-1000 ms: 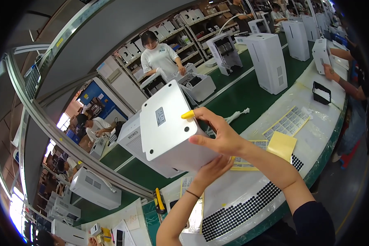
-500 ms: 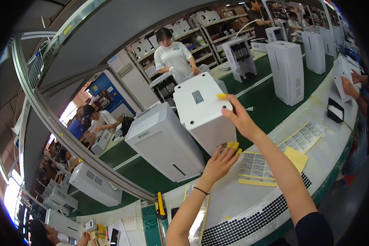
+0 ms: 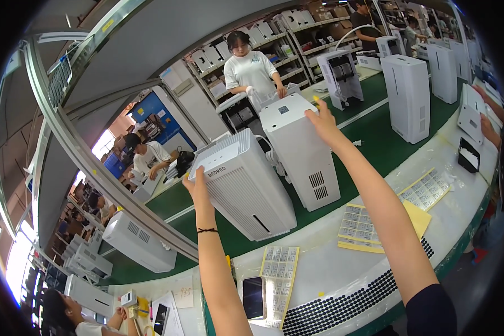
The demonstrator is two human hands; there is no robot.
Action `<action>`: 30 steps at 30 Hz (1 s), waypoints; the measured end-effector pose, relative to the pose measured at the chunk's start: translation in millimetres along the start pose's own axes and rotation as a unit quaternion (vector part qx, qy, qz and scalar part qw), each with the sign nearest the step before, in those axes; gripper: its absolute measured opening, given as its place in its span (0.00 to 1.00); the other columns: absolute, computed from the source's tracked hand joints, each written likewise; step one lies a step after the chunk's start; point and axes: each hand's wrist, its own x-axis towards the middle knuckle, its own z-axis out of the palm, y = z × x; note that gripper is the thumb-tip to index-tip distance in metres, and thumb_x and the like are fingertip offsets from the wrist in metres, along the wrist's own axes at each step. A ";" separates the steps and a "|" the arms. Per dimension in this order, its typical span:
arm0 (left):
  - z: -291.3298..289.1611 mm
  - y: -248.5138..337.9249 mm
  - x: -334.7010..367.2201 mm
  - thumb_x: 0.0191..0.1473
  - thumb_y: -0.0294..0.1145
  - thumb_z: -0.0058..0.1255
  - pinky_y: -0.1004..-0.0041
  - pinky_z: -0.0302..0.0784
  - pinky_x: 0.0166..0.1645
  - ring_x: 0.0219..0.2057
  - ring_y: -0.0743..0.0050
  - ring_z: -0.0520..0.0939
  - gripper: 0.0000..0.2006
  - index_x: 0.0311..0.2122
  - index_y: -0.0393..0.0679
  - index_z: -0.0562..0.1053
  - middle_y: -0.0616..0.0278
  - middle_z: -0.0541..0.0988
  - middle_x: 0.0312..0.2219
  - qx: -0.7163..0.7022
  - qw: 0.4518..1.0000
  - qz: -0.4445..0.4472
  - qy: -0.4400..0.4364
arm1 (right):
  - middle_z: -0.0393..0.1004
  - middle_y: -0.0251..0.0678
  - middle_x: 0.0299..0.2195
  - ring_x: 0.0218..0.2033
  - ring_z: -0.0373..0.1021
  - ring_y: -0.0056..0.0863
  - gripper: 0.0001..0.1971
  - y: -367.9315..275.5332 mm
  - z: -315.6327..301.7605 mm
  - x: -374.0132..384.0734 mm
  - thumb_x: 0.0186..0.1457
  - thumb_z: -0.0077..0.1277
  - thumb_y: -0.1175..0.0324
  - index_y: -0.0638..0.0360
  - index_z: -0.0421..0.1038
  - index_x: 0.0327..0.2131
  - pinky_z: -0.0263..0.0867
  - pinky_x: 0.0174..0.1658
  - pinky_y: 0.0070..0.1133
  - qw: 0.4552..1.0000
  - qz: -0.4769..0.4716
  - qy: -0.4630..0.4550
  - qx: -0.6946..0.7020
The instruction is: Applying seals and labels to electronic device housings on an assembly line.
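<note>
Beyond phone [image 3: 254, 298], label sheets [image 3: 280, 266], hands [image 3: 197, 187] [image 3: 323, 126] curled round corners of two white units [image 3: 249, 196] [image 3: 298, 145]

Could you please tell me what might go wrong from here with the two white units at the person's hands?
The left unit and right unit stand close together, so they might knock or scuff if either shifts. The white cord between them could perhaps get pinched. The left hand and right hand are each high on a different tall unit, so an uneven push might tip one.
</note>
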 end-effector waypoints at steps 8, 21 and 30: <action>-8.4 19.8 -59.2 0.49 0.41 0.55 0.65 0.62 0.53 0.51 0.62 0.66 0.36 0.59 0.41 0.52 0.51 0.65 0.51 -0.102 0.994 0.025 0.007 | 0.58 0.43 0.56 0.57 0.58 0.36 0.30 10.7 -40.4 -79.9 0.58 0.51 0.59 0.54 0.51 0.60 0.52 0.60 0.30 0.989 -0.095 -0.016 0.113; -82.9 -43.6 -212.4 0.58 0.52 0.38 0.63 0.58 0.61 0.55 0.61 0.69 0.29 0.59 0.44 0.61 0.58 0.69 0.54 -0.318 0.927 -0.197 -0.029 | 0.49 0.49 0.64 0.65 0.43 0.52 0.51 -20.3 -39.4 -212.3 0.50 0.43 0.29 0.58 0.42 0.65 0.47 0.60 0.54 0.703 0.426 -0.388 0.417; -102.8 -17.6 -268.6 0.53 0.42 0.43 0.63 0.72 0.54 0.45 0.57 0.78 0.36 0.65 0.47 0.48 0.47 0.69 0.51 -0.362 0.888 -0.043 -0.280 | 0.62 0.42 0.57 0.61 0.55 0.34 0.38 27.8 -50.8 -268.5 0.56 0.40 0.35 0.55 0.59 0.59 0.53 0.61 0.36 0.776 0.284 -0.441 0.349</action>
